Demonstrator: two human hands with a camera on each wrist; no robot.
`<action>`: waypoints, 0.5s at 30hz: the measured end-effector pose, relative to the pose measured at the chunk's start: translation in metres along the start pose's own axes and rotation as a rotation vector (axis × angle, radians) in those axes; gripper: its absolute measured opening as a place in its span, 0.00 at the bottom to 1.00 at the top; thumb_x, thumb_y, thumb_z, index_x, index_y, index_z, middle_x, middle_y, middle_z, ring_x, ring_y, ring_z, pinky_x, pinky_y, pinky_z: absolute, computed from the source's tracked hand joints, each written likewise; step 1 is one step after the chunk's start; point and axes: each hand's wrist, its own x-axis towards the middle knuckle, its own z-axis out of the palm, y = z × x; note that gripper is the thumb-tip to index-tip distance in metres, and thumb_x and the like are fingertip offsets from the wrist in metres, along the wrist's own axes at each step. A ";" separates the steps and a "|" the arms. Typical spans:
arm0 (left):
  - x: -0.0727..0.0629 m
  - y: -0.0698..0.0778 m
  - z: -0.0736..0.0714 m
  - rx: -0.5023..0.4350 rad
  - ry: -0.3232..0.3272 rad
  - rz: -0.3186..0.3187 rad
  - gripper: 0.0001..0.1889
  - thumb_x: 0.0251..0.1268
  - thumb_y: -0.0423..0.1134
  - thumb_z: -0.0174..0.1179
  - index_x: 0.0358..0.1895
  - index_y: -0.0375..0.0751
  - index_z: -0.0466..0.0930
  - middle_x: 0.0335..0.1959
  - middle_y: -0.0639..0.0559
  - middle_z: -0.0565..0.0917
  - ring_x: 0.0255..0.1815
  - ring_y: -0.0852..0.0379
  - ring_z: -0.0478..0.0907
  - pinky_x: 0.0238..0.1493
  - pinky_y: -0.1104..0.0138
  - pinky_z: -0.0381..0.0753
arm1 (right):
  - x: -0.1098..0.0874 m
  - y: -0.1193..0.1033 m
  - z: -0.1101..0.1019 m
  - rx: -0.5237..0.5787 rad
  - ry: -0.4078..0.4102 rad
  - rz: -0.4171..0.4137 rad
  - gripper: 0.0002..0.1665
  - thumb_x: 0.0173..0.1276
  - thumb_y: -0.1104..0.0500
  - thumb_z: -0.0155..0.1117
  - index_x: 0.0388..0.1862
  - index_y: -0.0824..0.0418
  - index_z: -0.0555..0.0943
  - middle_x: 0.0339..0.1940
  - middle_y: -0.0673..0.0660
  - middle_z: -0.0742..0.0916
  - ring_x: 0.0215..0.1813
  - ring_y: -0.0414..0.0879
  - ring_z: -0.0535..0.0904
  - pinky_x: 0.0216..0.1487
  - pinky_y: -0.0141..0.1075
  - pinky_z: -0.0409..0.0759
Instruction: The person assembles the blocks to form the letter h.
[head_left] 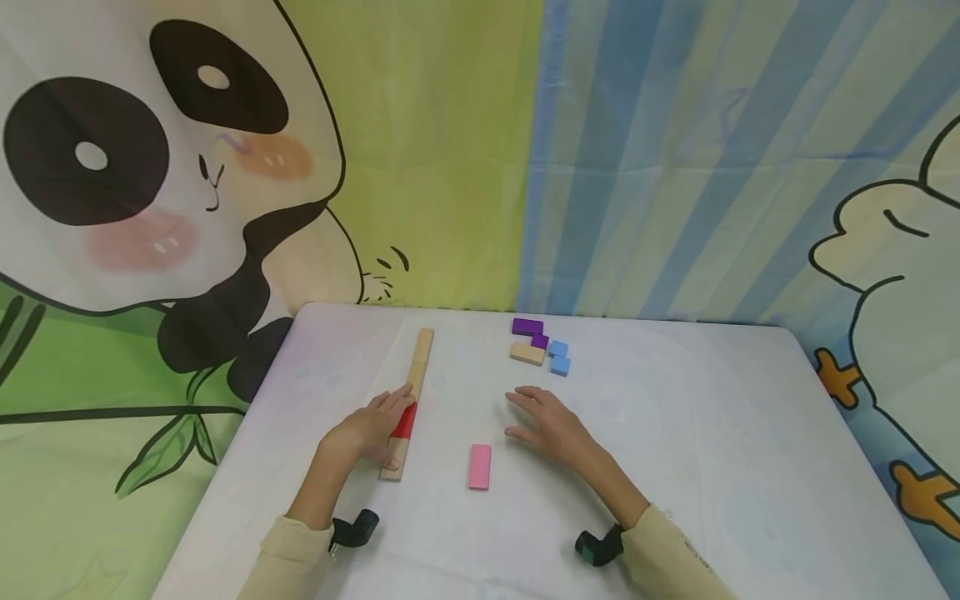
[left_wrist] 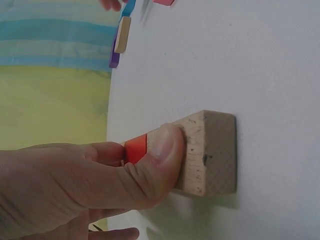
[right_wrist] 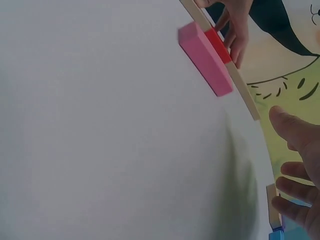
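A straight row of blocks lies lengthwise in front of my left hand (head_left: 366, 431): a wooden block (head_left: 394, 460) nearest, a red block (head_left: 403, 421), then more plain wood (head_left: 422, 348) at the far end. In the left wrist view the thumb (left_wrist: 167, 145) rests on the near wooden block, while the fingers reach along toward the red one. My right hand (head_left: 553, 427) holds nothing; its fingers are spread over the table. Between the hands lies a pink block (head_left: 480, 467), which appears beside the row in the right wrist view.
Toward the back of the white table (head_left: 675, 400) sits a loose group: purple blocks (head_left: 528, 327), a wooden block (head_left: 527, 354) and two small blue blocks (head_left: 559, 365). Behind the table hangs a printed curtain (head_left: 442, 167). Black wrist mounts (head_left: 356, 529) are on both forearms.
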 end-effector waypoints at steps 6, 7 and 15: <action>0.000 -0.001 0.000 0.005 0.004 0.011 0.55 0.38 0.41 0.79 0.74 0.38 0.57 0.80 0.45 0.51 0.77 0.38 0.54 0.64 0.44 0.73 | 0.032 0.021 -0.012 -0.045 0.013 0.073 0.35 0.63 0.47 0.68 0.67 0.57 0.73 0.65 0.61 0.78 0.67 0.57 0.74 0.64 0.53 0.77; 0.000 -0.001 0.000 0.007 0.005 0.012 0.55 0.38 0.41 0.79 0.74 0.38 0.57 0.80 0.45 0.51 0.77 0.38 0.54 0.64 0.44 0.73 | 0.036 0.024 -0.013 -0.054 0.007 0.085 0.35 0.64 0.47 0.68 0.67 0.57 0.73 0.65 0.61 0.78 0.67 0.57 0.74 0.64 0.53 0.76; 0.002 -0.003 0.002 -0.010 -0.011 -0.016 0.56 0.37 0.40 0.79 0.75 0.40 0.56 0.80 0.48 0.49 0.78 0.40 0.52 0.66 0.44 0.71 | 0.061 0.034 -0.013 -0.150 -0.093 0.159 0.35 0.65 0.45 0.66 0.68 0.57 0.72 0.68 0.62 0.75 0.67 0.60 0.71 0.62 0.56 0.76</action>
